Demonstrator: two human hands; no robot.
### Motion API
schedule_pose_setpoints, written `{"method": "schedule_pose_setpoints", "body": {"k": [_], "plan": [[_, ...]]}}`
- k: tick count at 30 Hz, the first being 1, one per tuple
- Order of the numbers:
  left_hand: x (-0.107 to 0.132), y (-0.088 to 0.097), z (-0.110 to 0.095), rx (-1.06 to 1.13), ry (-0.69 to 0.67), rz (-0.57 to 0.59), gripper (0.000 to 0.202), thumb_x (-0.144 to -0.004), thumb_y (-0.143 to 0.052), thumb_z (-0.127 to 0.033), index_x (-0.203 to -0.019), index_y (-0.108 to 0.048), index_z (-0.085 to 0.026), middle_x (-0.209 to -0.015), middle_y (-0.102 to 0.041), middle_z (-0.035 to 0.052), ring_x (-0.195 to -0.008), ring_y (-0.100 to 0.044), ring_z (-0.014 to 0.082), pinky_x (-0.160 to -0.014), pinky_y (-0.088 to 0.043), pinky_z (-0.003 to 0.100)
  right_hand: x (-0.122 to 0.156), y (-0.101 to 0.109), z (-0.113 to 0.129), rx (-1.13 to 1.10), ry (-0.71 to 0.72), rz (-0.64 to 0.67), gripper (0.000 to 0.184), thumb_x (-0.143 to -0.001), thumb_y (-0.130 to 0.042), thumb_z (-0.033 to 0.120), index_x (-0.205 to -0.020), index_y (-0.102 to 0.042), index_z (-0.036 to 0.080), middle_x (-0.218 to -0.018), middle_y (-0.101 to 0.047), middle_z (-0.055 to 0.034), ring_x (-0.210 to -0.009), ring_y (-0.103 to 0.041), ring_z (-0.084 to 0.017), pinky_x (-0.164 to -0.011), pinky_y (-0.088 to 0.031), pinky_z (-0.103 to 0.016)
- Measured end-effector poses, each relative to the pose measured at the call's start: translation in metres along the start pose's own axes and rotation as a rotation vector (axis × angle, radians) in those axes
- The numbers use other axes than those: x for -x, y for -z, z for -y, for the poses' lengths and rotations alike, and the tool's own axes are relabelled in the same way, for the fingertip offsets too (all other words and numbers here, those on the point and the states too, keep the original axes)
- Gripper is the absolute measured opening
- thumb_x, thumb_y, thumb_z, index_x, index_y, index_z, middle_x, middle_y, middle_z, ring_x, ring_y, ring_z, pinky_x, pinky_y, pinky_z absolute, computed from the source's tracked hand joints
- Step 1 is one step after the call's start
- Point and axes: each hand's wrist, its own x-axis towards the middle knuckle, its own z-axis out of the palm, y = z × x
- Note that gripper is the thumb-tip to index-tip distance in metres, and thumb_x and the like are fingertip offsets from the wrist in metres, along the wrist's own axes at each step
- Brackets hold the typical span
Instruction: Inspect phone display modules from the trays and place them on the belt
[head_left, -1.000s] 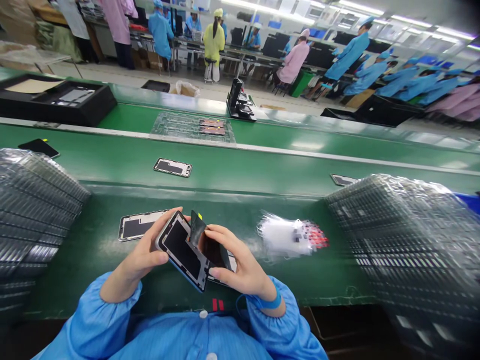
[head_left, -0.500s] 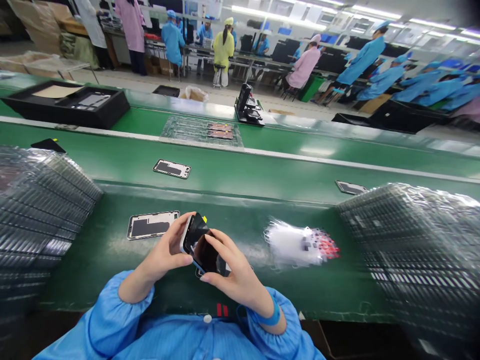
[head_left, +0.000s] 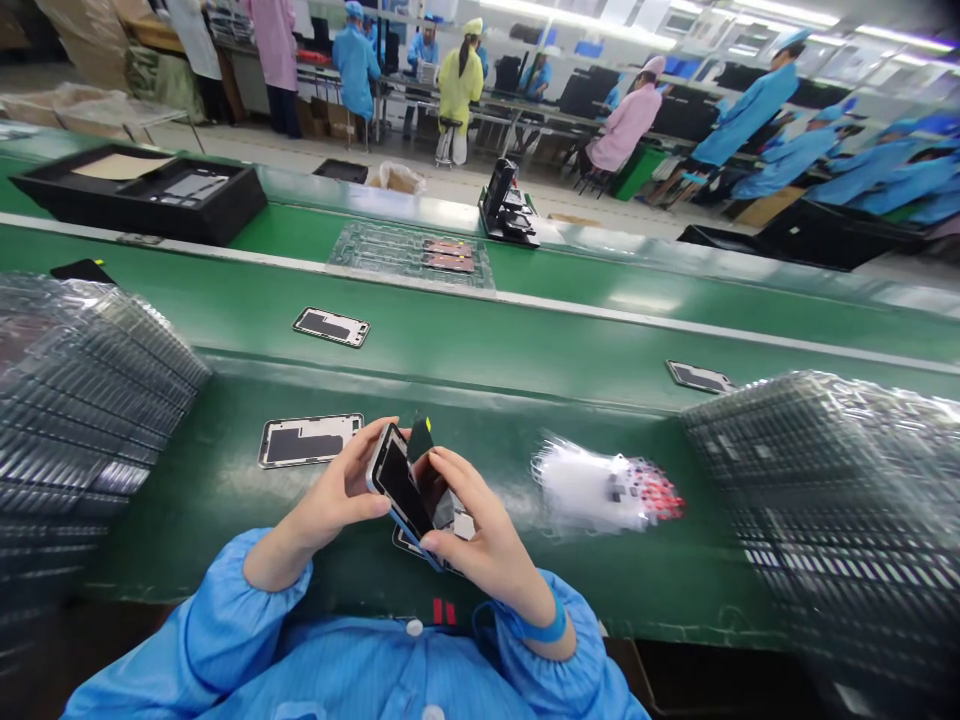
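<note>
My left hand [head_left: 341,495] grips a phone frame [head_left: 396,487] by its left edge, tilted on its side above the green bench. My right hand [head_left: 476,530] holds a dark screen panel [head_left: 429,478] with a small yellow tab at its top, pressed against the frame's open face. Under my hands lies another part [head_left: 409,541], mostly hidden. A second phone frame [head_left: 310,439] lies flat on the bench just left of my left hand.
Stacks of clear trays stand at the left [head_left: 82,390] and right [head_left: 840,500]. A pile of white and red film tabs [head_left: 607,490] lies right of my hands. Two frames [head_left: 331,326] [head_left: 700,377] ride the green belt. Beyond are a black tray [head_left: 150,195], a clear tray [head_left: 409,255] and several workers.
The phone frame has turned from lying open in my left hand to standing more on edge, and the dark panel has closed against it. The frames on the belt have shifted slightly.
</note>
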Motion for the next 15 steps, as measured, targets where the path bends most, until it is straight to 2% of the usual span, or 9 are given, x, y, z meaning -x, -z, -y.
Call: {"method": "schedule_pose_setpoints", "body": {"k": [10, 15], "plan": [[-0.0001, -0.0015, 0.0006, 0.033, -0.023, 0.017, 0.075, -0.071, -0.088, -0.034, -0.139, -0.058, -0.036, -0.143, -0.060, 0.0068, -0.135, -0.053, 0.0319, -0.107, -0.046, 0.036, 0.0023, -0.0018, 0.0040, 0.047, 0.007, 0.104, 0.072, -0.092, -0.064, 0.055, -0.153, -0.041, 0.026, -0.151, -0.046, -0.0168, -0.140, -0.047, -0.031, -0.113, -0.045, -0.047], [0.0000, -0.0020, 0.0012, 0.017, -0.018, 0.000, 0.079, -0.069, -0.089, -0.036, -0.141, -0.057, -0.032, -0.145, -0.059, 0.0102, -0.134, -0.054, 0.0343, -0.108, -0.046, 0.040, 0.0035, -0.0028, 0.0021, 0.047, 0.012, 0.106, 0.073, -0.090, -0.067, 0.052, -0.154, -0.039, 0.029, -0.153, -0.044, -0.0156, -0.142, -0.046, -0.030, -0.115, -0.043, -0.046]]}}
